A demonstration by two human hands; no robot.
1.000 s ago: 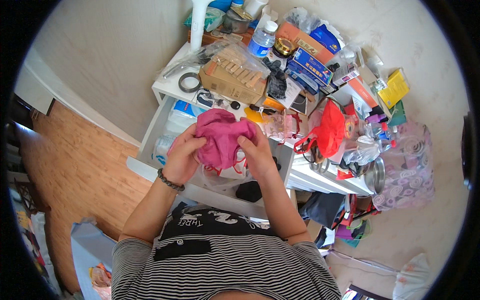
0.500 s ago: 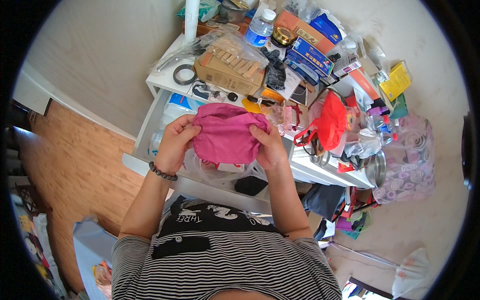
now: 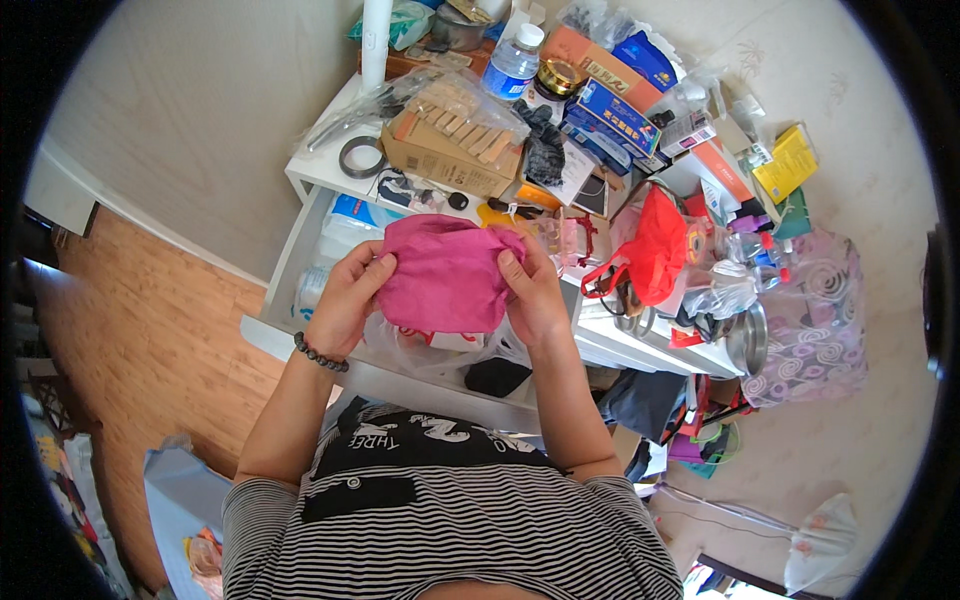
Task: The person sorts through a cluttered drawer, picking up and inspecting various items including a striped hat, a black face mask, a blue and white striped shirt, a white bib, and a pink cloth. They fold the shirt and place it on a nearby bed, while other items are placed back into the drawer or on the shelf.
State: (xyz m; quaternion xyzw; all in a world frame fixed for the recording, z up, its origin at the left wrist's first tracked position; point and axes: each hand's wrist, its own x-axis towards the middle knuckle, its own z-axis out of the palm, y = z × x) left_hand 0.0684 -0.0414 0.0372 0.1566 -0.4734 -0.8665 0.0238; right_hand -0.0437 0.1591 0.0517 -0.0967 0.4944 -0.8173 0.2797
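A folded magenta cloth point(image 3: 445, 275) is held up between my two hands, above an open white drawer point(image 3: 285, 340). My left hand point(image 3: 348, 295) pinches its left edge, thumb on top. At the right edge my right hand point(image 3: 535, 292) grips it the same way. Its upper side hangs in loose folds, while the lower edge is fairly straight. Below the cloth, a clear plastic bag and a black item point(image 3: 497, 376) lie in the drawer. White-and-blue packages point(image 3: 360, 212) show behind my left hand. The cloth hides the middle of the drawer.
The white cabinet top is crowded: a cardboard box point(image 3: 450, 165), a tape roll point(image 3: 361, 157), a water bottle point(image 3: 512, 62), blue boxes point(image 3: 612, 115), a red bag point(image 3: 655, 245) and a metal bowl point(image 3: 748, 338). Wooden floor point(image 3: 160, 310) lies to the left.
The fold at the cloth's upper side has closed somewhat and its front looks flatter. Both hands keep their hold, and the right fingers have shifted slightly. The whole view has moved a little.
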